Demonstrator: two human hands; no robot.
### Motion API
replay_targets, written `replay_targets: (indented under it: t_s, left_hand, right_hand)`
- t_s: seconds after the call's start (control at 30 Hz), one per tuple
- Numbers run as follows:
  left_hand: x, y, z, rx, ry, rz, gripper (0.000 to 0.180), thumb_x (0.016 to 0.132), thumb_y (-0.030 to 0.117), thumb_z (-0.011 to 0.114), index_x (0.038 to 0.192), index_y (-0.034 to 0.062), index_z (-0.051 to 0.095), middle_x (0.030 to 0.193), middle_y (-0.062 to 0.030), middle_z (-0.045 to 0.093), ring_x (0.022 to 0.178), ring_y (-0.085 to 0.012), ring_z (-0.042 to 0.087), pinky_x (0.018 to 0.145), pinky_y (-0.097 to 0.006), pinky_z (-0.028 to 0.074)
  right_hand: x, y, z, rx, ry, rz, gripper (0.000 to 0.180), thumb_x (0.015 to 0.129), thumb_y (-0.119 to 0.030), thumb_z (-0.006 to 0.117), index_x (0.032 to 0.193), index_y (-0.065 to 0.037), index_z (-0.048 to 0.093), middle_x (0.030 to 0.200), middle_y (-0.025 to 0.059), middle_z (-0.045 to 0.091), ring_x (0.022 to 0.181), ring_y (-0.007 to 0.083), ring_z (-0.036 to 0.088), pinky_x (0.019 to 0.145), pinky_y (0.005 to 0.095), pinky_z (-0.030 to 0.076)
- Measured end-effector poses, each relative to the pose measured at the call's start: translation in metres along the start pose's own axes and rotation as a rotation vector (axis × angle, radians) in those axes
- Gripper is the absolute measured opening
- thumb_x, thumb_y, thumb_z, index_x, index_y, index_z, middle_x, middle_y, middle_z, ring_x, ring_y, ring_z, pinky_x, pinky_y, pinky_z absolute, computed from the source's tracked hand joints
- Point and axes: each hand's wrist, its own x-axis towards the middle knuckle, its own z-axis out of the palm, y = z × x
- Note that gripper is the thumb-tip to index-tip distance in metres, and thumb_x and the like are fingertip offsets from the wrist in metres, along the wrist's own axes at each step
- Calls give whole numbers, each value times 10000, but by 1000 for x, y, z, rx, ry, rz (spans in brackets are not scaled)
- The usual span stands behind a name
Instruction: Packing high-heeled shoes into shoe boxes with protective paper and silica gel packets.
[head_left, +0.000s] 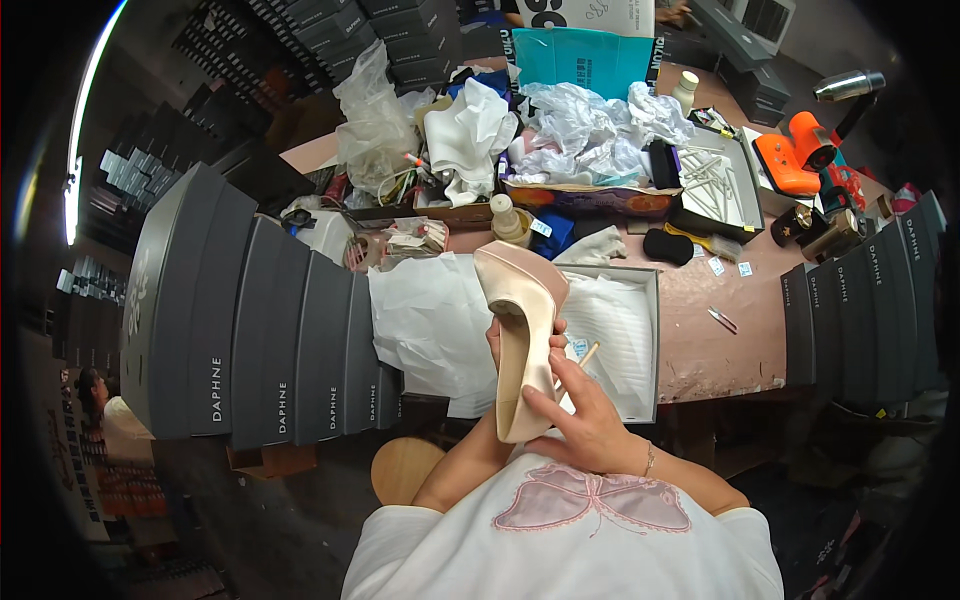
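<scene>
A cream, satin-looking pump shoe [541, 345] is tilted up in front of my chest, toe away from me and opening facing up. My left hand [494, 342] wraps around it from beneath, with fingers showing on both sides of the middle; the palm is hidden. My right hand [592, 420] grips the heel end, its thumb against the right side. A thin pale stick-like piece [591, 355] juts out by the right fingers; I cannot tell whether it is the shoe's heel or a separate tool. Behind the shoe lies an open shoebox [655, 345] lined with white tissue.
Stacked dark grey shoeboxes stand at left [265, 340] and right [860, 310]. White paper [425, 320] lies left of the open box. Small red-handled snips [722, 320] rest on the pink tabletop. Farther back are crumpled tissue [580, 120], a tray of white sticks [712, 185] and an orange device [795, 160].
</scene>
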Motion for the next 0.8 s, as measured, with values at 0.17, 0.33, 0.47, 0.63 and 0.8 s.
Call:
replay_targets:
  t_s: [0.17,0.33,0.47,0.63,0.8]
  left_hand:
    - [-10,10,11,234,127,105,845,833,689,427,1167,-84,493,999,-197,585,845,-278,613,725,-371,554]
    - [-15,35,-10,91,-32,-99,726,881,613,394,1206,-25,511,1028,-221,613,832,-294,650,698,-372,576]
    - [-35,39,-23,-98,-156,-304,928,778,773,473,1092,-97,555,984,-240,597,611,-210,538,526,-268,478]
    - [-53,1,-36,-300,-376,-633,960,761,784,480,1049,-129,557,821,-196,619,609,-208,574,470,-273,400]
    - [-49,-30,-29,-253,-552,-693,648,922,558,483,1249,-2,509,982,-205,620,604,-257,635,466,-301,467]
  right_hand:
    - [4,-10,19,2,-5,119,863,592,-288,860,1352,-172,468,1454,260,254,1291,452,361,996,473,410]
    - [10,-22,-3,239,-160,165,857,698,-392,812,1410,-145,405,1471,235,287,1277,408,413,1002,442,417]
    - [-5,15,-27,521,253,459,690,864,-182,659,1451,-53,318,1434,163,400,1230,261,483,961,352,439]
    - [-2,36,-12,1206,176,433,749,908,-194,620,1499,-32,189,1504,149,300,1363,225,335,1098,355,285]
    - [-7,38,-24,931,100,340,731,943,-303,532,1499,-4,163,1539,153,229,1422,238,222,1139,354,192]
